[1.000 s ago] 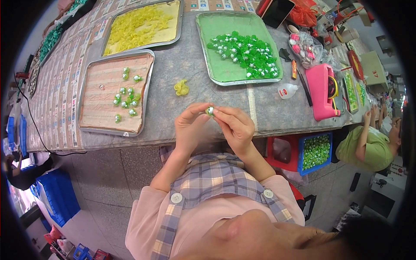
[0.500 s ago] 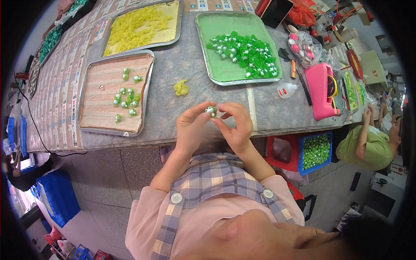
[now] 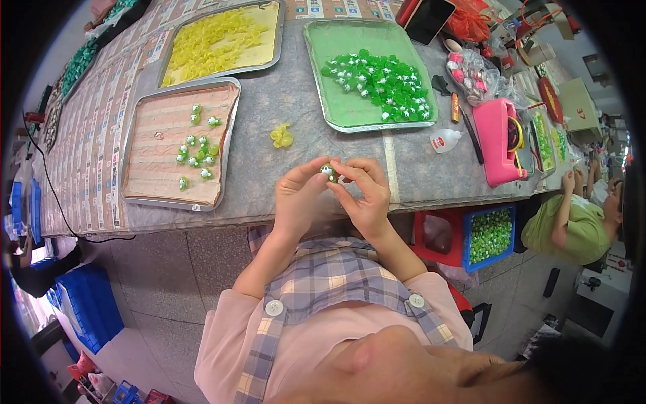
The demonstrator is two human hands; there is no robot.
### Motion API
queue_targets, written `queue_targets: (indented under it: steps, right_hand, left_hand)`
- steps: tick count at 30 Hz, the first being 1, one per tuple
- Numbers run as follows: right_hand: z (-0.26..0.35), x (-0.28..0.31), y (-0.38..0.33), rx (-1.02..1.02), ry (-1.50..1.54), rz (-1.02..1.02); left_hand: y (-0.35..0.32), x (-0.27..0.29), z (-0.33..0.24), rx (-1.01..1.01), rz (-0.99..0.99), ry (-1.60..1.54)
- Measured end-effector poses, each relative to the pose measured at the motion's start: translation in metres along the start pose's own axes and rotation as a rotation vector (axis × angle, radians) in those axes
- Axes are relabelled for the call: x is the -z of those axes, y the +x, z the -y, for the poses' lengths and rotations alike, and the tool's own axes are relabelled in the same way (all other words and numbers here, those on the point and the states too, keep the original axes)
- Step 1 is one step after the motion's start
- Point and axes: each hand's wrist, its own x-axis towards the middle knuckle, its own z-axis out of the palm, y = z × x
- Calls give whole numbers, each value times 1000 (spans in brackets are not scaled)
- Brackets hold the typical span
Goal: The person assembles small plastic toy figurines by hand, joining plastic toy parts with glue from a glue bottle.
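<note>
Over the table's near edge, my left hand and my right hand meet at a small green-and-white toy figure. Left thumb and fingers pinch it from one side; the right thumb and forefinger press on it from the other. Its lower part is partly covered by fingertips. Just beyond my left hand lies a small pile of translucent yellow pieces. To the left, a tray with a pinkish lining carries several similar green-and-white figures.
A green tray of green-and-white pieces lies ahead, a tray of yellow pieces far left. On the right are a glue bottle, a pink holder and a phone. A blue crate stands below; another person sits beyond.
The right fingers have shifted slightly left and closed more over the top of the figure. The figure is turned a little; both arms stay in place.
</note>
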Motion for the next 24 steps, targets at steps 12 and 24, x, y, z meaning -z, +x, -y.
queue_targets:
  steps: [12, 24]
  right_hand:
    - [3, 1, 0, -11, -42, 1]
    - [3, 1, 1, 3, -82, 13]
  left_hand:
    - [-2, 0, -4, 43, -24, 54]
    - [0, 5, 0, 52, -32, 58]
